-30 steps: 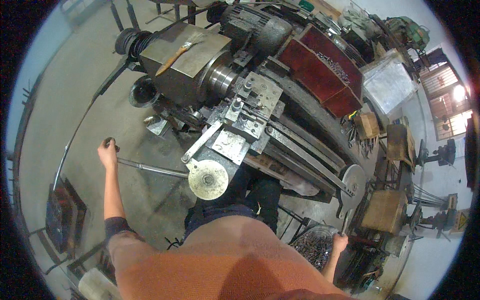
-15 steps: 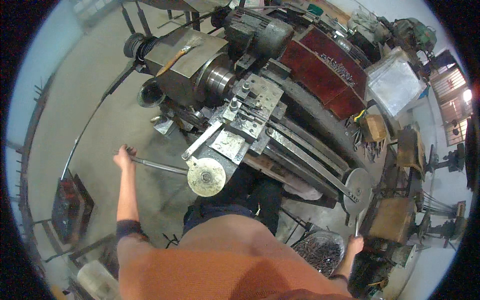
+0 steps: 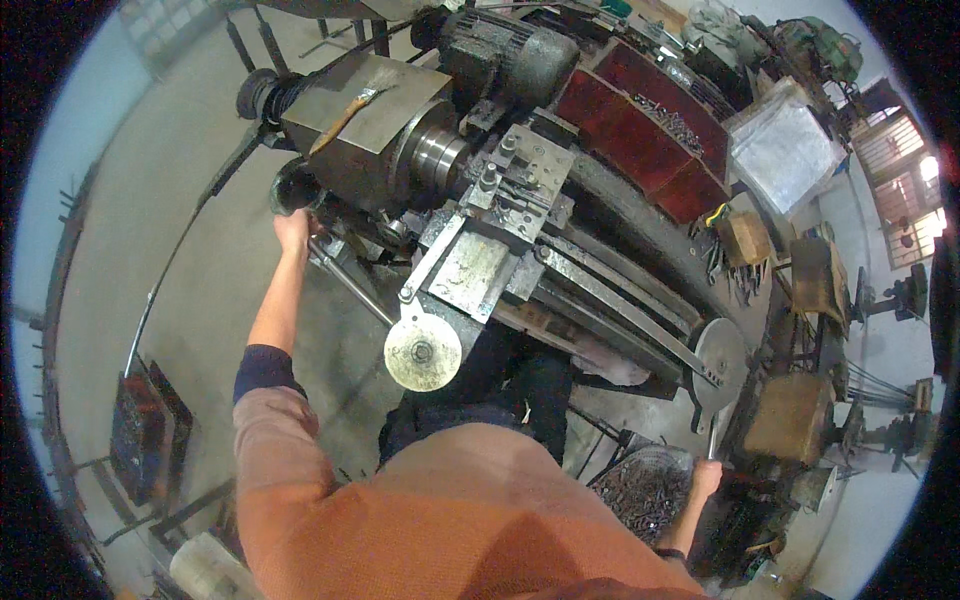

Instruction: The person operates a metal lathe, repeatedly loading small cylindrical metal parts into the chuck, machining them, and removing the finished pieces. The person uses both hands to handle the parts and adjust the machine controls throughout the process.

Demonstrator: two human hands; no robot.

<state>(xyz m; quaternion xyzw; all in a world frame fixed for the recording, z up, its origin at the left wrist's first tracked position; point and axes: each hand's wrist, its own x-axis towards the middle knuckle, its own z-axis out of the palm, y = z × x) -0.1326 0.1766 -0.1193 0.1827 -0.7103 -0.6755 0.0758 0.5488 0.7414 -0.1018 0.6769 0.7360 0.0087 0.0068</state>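
I stand at a large grey metal lathe. My left hand reaches out to the lower front of the headstock and is closed on the far end of a long metal lever rod, which runs back toward the carriage apron. A pale round handwheel sits just in front of my body. My right hand is low on the right, gripping a thin upright handle under the round grey disc at the tailstock end.
A paintbrush lies on top of the headstock. The tool post stands on the carriage. A red chip tray runs behind the bed. A bin of metal chips is by my right hand, a wooden box beyond, and a dark crate on the floor to the left.
My left hand has swung the lever rod's end from out over the floor up and right to the headstock. My right hand has stayed almost still at the thin handle.
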